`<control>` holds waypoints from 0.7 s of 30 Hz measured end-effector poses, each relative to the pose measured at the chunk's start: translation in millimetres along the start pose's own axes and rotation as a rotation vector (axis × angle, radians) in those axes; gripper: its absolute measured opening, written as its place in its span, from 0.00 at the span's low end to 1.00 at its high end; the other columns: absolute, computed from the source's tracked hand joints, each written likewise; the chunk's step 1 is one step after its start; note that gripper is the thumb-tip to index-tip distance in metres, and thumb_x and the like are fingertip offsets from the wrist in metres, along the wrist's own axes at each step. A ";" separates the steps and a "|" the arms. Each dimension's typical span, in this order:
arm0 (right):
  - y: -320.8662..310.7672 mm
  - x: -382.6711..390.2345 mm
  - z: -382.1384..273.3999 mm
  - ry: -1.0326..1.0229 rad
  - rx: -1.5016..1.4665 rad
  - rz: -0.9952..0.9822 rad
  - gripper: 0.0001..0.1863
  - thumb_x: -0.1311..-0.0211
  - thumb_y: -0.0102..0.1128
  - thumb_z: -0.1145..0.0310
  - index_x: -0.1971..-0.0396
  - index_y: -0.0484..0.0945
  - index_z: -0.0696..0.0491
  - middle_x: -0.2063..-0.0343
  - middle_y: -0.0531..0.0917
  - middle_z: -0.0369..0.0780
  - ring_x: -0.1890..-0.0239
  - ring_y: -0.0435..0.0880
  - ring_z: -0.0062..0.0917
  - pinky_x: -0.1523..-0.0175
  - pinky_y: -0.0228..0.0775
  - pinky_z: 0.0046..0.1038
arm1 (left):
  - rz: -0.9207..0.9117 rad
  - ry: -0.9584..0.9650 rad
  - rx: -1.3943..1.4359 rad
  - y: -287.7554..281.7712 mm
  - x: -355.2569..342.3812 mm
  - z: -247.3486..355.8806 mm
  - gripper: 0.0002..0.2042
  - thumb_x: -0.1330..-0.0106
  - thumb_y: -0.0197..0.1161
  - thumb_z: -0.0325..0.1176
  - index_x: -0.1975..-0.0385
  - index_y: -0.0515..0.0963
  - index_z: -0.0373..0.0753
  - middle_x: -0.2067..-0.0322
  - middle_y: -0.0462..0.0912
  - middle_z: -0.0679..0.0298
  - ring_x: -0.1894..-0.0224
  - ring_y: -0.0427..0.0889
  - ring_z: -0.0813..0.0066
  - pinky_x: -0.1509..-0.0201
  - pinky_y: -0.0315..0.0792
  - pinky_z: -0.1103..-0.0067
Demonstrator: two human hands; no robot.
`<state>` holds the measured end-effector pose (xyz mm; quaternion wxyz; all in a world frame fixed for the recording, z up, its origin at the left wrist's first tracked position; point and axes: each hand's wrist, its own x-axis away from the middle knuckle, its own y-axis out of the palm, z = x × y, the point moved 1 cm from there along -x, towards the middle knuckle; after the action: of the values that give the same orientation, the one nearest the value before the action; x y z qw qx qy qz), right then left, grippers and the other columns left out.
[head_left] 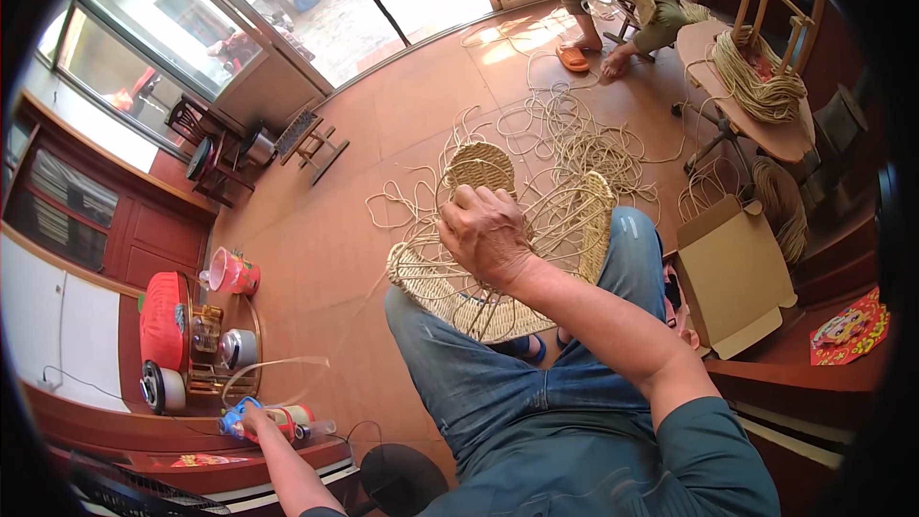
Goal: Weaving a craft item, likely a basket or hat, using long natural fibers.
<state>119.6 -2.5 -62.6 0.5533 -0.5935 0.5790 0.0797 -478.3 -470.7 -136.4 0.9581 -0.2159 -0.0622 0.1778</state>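
Observation:
My right hand [486, 230] is closed on pale cords over a partly woven piece [421, 278] that sits across my knees, with braided curved sides and loose cords running through it. A round woven section [479, 165] rises just beyond that hand. My left hand [257, 421] reaches to the lower left, its fingers closed on a blue object [233, 423], too small to identify, beside red and cream items [287, 418] on a dark red surface. A thin pale strip loops up near it.
Another person [651, 14] sits at the back right beside a round seat [713, 43] bearing cord coils. Tangled cords [584, 139] lie on the floor. A cardboard box [729, 278] stands at right, a small wooden stool [311, 148] at back left, a red bucket [235, 271] at left.

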 end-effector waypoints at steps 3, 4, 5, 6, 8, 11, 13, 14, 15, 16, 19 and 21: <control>6.8 -0.3 -3.0 -0.009 0.006 0.015 0.11 0.38 0.70 0.65 0.57 0.81 0.49 0.65 0.81 0.37 0.60 0.84 0.32 0.54 0.73 0.38 | -0.143 -0.076 -0.145 5.7 14.1 -65.4 0.15 0.27 0.68 0.47 0.70 0.73 0.47 0.81 0.72 0.69 0.85 0.71 0.73 0.84 0.63 0.74; 3.5 -0.9 0.1 0.002 0.006 0.015 0.11 0.38 0.70 0.65 0.57 0.81 0.49 0.65 0.81 0.37 0.60 0.84 0.32 0.54 0.73 0.38 | -0.282 -0.044 -0.178 8.1 24.5 -74.1 0.14 0.25 0.67 0.46 0.68 0.74 0.47 0.81 0.71 0.70 0.84 0.71 0.75 0.83 0.64 0.75; 2.5 -2.9 -4.1 -0.005 -0.047 0.004 0.17 0.39 0.70 0.66 0.50 0.79 0.49 0.64 0.81 0.38 0.60 0.85 0.33 0.54 0.72 0.37 | -0.402 -0.018 -0.200 -4.0 29.4 -89.5 0.12 0.23 0.65 0.46 0.67 0.76 0.48 0.81 0.71 0.71 0.84 0.71 0.76 0.81 0.66 0.75; 2.7 -2.4 -1.8 -0.010 -0.060 -0.015 0.24 0.39 0.69 0.67 0.43 0.76 0.48 0.63 0.82 0.38 0.60 0.85 0.33 0.54 0.72 0.37 | -0.548 -0.051 -0.229 11.3 57.2 -102.5 0.15 0.22 0.64 0.48 0.67 0.76 0.46 0.81 0.71 0.72 0.83 0.72 0.76 0.82 0.67 0.76; 9.0 -4.7 -0.5 -0.024 -0.070 -0.022 0.32 0.40 0.70 0.69 0.34 0.72 0.48 0.62 0.81 0.38 0.61 0.85 0.33 0.55 0.72 0.37 | -0.784 -0.088 -0.265 27.9 113.1 -118.8 0.17 0.19 0.62 0.48 0.67 0.76 0.43 0.79 0.72 0.72 0.81 0.74 0.78 0.81 0.69 0.78; 22.9 -11.0 -0.2 -0.067 0.039 -0.103 0.34 0.40 0.71 0.67 0.32 0.74 0.51 0.64 0.83 0.39 0.63 0.85 0.34 0.57 0.72 0.39 | -0.987 -0.055 -0.328 40.1 181.1 -136.4 0.16 0.18 0.61 0.47 0.64 0.79 0.42 0.77 0.77 0.71 0.80 0.76 0.80 0.77 0.73 0.79; 24.3 -14.2 3.9 -0.071 0.074 -0.162 0.33 0.39 0.69 0.67 0.32 0.75 0.52 0.65 0.84 0.41 0.65 0.86 0.35 0.58 0.72 0.39 | -1.098 -0.022 -0.320 46.6 237.6 -130.3 0.16 0.18 0.62 0.48 0.62 0.80 0.41 0.75 0.79 0.69 0.79 0.78 0.80 0.74 0.75 0.79; 26.0 -16.7 1.8 -0.082 0.091 -0.219 0.32 0.37 0.68 0.67 0.31 0.75 0.54 0.67 0.85 0.42 0.67 0.86 0.36 0.58 0.73 0.40 | -1.130 -0.024 -0.307 47.2 250.4 -134.8 0.16 0.18 0.62 0.49 0.61 0.80 0.41 0.74 0.80 0.69 0.78 0.78 0.80 0.74 0.76 0.79; 27.0 -19.1 -0.8 -0.088 0.088 -0.219 0.32 0.37 0.68 0.67 0.31 0.75 0.54 0.67 0.85 0.42 0.67 0.86 0.36 0.58 0.73 0.40 | -1.164 -0.026 -0.294 48.2 261.5 -137.1 0.17 0.18 0.63 0.49 0.61 0.80 0.40 0.74 0.80 0.69 0.78 0.78 0.80 0.73 0.76 0.79; 27.0 -21.6 -1.6 -0.077 0.097 -0.267 0.32 0.37 0.67 0.69 0.31 0.76 0.55 0.67 0.86 0.43 0.68 0.87 0.37 0.59 0.74 0.40 | -1.210 -0.021 -0.291 51.8 274.0 -134.5 0.16 0.17 0.62 0.47 0.59 0.81 0.39 0.73 0.81 0.68 0.76 0.79 0.79 0.71 0.77 0.79; 25.9 -26.8 -9.9 -0.040 0.106 -0.371 0.33 0.36 0.64 0.71 0.29 0.74 0.57 0.66 0.87 0.47 0.68 0.90 0.39 0.61 0.78 0.42 | -1.251 0.003 -0.312 57.9 300.5 -124.9 0.16 0.17 0.62 0.45 0.58 0.82 0.37 0.72 0.81 0.67 0.75 0.80 0.79 0.68 0.78 0.79; 24.4 -27.7 -15.6 -0.013 0.103 -0.425 0.35 0.36 0.62 0.73 0.27 0.72 0.57 0.65 0.88 0.48 0.66 0.91 0.40 0.61 0.81 0.43 | -1.265 0.037 -0.279 59.8 305.0 -114.8 0.16 0.17 0.62 0.46 0.57 0.82 0.37 0.72 0.82 0.67 0.74 0.82 0.79 0.67 0.79 0.78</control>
<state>83.4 9.3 -50.2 0.5911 -0.6727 0.4404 -0.0647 -191.2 -353.0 -252.7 0.8416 -0.2632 -0.1832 -0.4345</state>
